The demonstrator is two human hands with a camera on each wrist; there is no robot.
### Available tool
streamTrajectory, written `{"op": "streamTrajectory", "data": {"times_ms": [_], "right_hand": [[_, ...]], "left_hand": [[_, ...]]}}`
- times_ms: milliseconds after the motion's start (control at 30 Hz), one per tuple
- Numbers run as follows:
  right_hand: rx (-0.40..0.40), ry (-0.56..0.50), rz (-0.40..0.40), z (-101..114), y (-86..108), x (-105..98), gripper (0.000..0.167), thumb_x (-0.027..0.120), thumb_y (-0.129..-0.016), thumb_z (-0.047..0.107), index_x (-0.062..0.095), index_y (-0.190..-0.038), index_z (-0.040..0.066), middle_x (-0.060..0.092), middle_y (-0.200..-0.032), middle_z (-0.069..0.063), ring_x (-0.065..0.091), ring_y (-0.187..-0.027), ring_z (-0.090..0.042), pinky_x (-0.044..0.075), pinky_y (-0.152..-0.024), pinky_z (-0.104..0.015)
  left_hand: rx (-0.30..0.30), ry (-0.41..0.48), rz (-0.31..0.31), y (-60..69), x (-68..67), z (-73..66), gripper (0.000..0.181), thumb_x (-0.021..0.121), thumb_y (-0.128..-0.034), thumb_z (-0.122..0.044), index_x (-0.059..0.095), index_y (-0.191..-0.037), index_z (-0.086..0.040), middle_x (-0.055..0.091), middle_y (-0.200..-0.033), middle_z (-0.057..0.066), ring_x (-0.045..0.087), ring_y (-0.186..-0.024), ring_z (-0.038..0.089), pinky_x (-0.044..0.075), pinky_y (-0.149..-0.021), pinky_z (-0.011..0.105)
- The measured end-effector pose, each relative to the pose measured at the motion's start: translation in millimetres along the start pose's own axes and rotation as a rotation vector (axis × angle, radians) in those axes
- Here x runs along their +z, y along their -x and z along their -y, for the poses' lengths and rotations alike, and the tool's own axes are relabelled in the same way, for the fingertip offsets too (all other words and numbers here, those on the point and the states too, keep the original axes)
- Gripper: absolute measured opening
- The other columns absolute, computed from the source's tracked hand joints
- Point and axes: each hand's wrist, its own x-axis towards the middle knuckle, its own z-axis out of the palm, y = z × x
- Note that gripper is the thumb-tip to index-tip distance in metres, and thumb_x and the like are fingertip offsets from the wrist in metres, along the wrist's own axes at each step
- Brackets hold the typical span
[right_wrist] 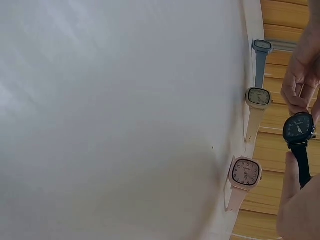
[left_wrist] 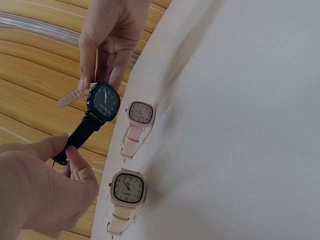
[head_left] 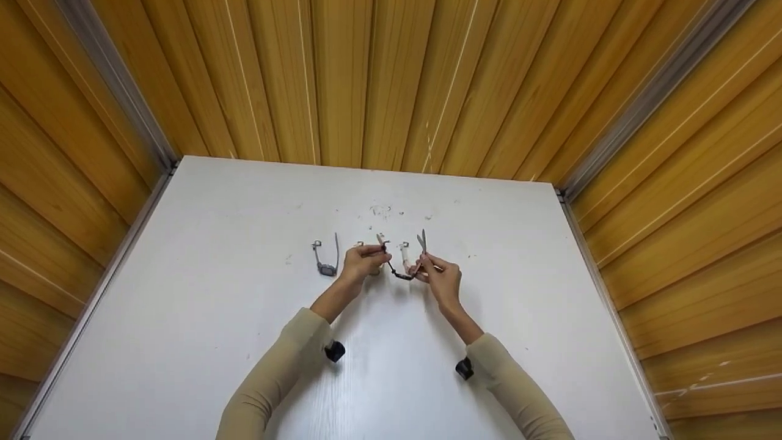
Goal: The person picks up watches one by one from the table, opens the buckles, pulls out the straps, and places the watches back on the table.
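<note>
A black wristwatch [head_left: 402, 277] with a squarish dial hangs between both hands, lifted off the white table. The left hand [head_left: 361, 263] pinches one end of its black strap [left_wrist: 82, 135] between thumb and fingers. On the other side of the dial, the right hand [head_left: 445, 281] grips the strap close to the case, where a tan-looking strap end [left_wrist: 72, 96] sticks out past the fingers. Behind the hands, a pink watch [left_wrist: 140, 114] and a beige watch [left_wrist: 128, 189] stand on the table; the left hand partly covers the beige one in the head view.
Left of the hands rests a grey-blue watch [head_left: 327, 269] with its strap spread. The white table [head_left: 244, 342] ends at a wall of yellow wood-look panels [head_left: 342, 85]. Small dark specks [head_left: 380, 211] mark the tabletop beyond the watches.
</note>
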Motion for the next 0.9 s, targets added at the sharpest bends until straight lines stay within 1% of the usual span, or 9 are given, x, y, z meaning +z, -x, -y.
{"op": "streamTrajectory", "data": {"times_ms": [100,167,300,367,467,567,700,733,900], "right_hand": [[0.015,-0.049,-0.002,-1.6,-0.4,0.2,0.021,0.064,-0.098,0.0,0.07,-0.106,-0.018,0.07,-0.1,-0.039,0.07,-0.1,-0.053,0.064,-0.079,-0.032],[0.02,-0.075,-0.013,-4.7,-2.2,-0.2,0.02,0.065,-0.097,-0.002,0.069,-0.106,-0.019,0.072,-0.096,-0.034,0.071,-0.098,-0.052,0.064,-0.078,-0.032],[0.027,-0.087,-0.047,-15.7,-8.8,-1.9,0.023,0.068,-0.095,-0.003,0.069,-0.112,-0.018,0.075,-0.091,-0.021,0.074,-0.092,-0.046,0.064,-0.074,-0.032],[0.031,-0.101,-0.051,-21.6,-11.8,-2.6,0.027,0.068,-0.094,-0.002,0.066,-0.117,-0.016,0.074,-0.093,-0.023,0.075,-0.091,-0.045,0.064,-0.073,-0.033],[0.029,-0.117,-0.062,-27.6,-14.5,-2.5,0.034,0.071,-0.094,0.002,0.062,-0.124,-0.011,0.073,-0.098,-0.029,0.075,-0.089,-0.043,0.065,-0.073,-0.034],[0.036,-0.144,-0.071,-29.6,-15.4,-1.6,0.036,0.072,-0.094,0.005,0.058,-0.125,-0.009,0.073,-0.097,-0.029,0.077,-0.087,-0.039,0.065,-0.072,-0.034],[0.053,-0.164,-0.067,-30.5,-15.4,-0.5,0.032,0.07,-0.095,0.004,0.059,-0.123,-0.009,0.074,-0.091,-0.02,0.078,-0.08,-0.03,0.065,-0.072,-0.033],[0.056,-0.165,-0.061,-30.8,-15.1,-0.3,0.032,0.07,-0.095,0.004,0.059,-0.123,-0.008,0.075,-0.088,-0.017,0.078,-0.08,-0.029,0.065,-0.072,-0.033],[0.074,-0.17,-0.035,-30.9,-14.7,0.0,0.037,0.072,-0.093,0.001,0.054,-0.124,-0.009,0.074,-0.084,-0.004,0.078,-0.078,-0.029,0.065,-0.072,-0.032]], "left_hand": [[-0.011,0.043,-0.008,1.2,0.1,2.4,0.035,0.079,-0.0828,0.002,0.063,-0.113,0.01,0.071,-0.078,-0.001,0.062,-0.067,0.007,0.053,-0.065,0.026],[-0.017,0.061,-0.019,2.6,0.0,3.3,0.027,0.079,-0.0818,0.003,0.062,-0.102,0.004,0.068,-0.074,-0.003,0.061,-0.065,0.008,0.053,-0.064,0.026],[0.005,0.072,-0.027,4.0,0.0,5.9,0.018,0.078,-0.0827,0.005,0.062,-0.085,-0.003,0.065,-0.07,-0.005,0.058,-0.064,0.008,0.052,-0.061,0.024],[0.02,0.075,-0.025,4.1,0.4,7.0,0.017,0.077,-0.084,0.006,0.064,-0.082,-0.004,0.065,-0.071,-0.004,0.059,-0.065,0.008,0.052,-0.061,0.022],[0.035,0.088,-0.019,4.6,1.7,7.9,0.012,0.075,-0.086,0.007,0.066,-0.085,-0.002,0.067,-0.074,-0.002,0.063,-0.068,0.007,0.055,-0.065,0.021],[0.036,0.104,-0.018,5.4,3.3,7.9,0.009,0.073,-0.0878,0.007,0.066,-0.091,0.002,0.07,-0.079,0.003,0.067,-0.072,0.007,0.057,-0.069,0.021],[0.05,0.093,-0.015,6.5,4.9,8.3,0.012,0.072,-0.0881,0.007,0.066,-0.098,0.008,0.071,-0.082,0.003,0.066,-0.072,0.006,0.056,-0.07,0.021],[0.053,0.083,-0.009,9.4,5.1,5.0,0.015,0.072,-0.0879,0.007,0.066,-0.101,0.011,0.072,-0.083,0.006,0.065,-0.072,0.005,0.055,-0.069,0.02],[0.075,0.061,-0.007,10.0,7.4,5.5,0.026,0.071,-0.0868,0.008,0.064,-0.111,0.016,0.072,-0.085,0.004,0.063,-0.073,0.005,0.054,-0.069,0.018]]}}
